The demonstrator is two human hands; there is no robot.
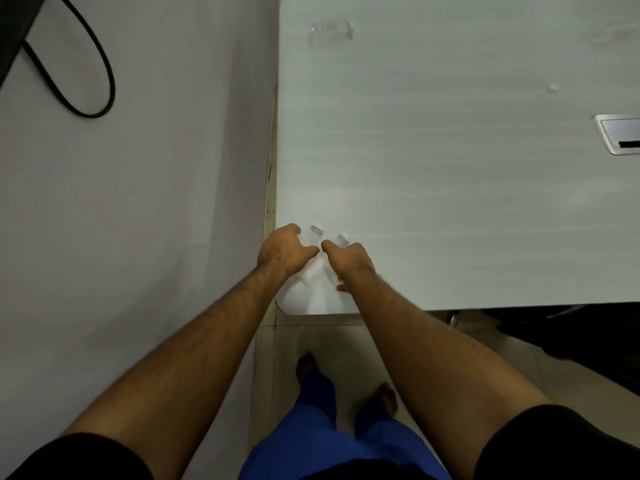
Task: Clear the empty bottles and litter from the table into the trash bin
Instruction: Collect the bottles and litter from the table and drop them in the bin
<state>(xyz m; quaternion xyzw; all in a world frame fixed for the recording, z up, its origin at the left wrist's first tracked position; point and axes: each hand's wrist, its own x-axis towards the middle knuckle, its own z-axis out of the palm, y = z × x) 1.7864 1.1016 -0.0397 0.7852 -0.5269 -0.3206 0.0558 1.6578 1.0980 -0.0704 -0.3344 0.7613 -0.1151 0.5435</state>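
- While I look down from the head camera, the left hand point(284, 249) is closed around a clear bottle point(313, 258) at the near left corner of the table point(450, 185).
- The right hand point(346, 261) grips a second clear bottle point(341, 241), just beside the first.
- A clear wrapper point(330, 32) lies near the far edge.
- Another transparent piece point(614, 33) lies toward the far right.

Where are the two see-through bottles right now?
In the head view, the two bottles are at the table's near left corner, one under each of the hands: left hand, right hand.
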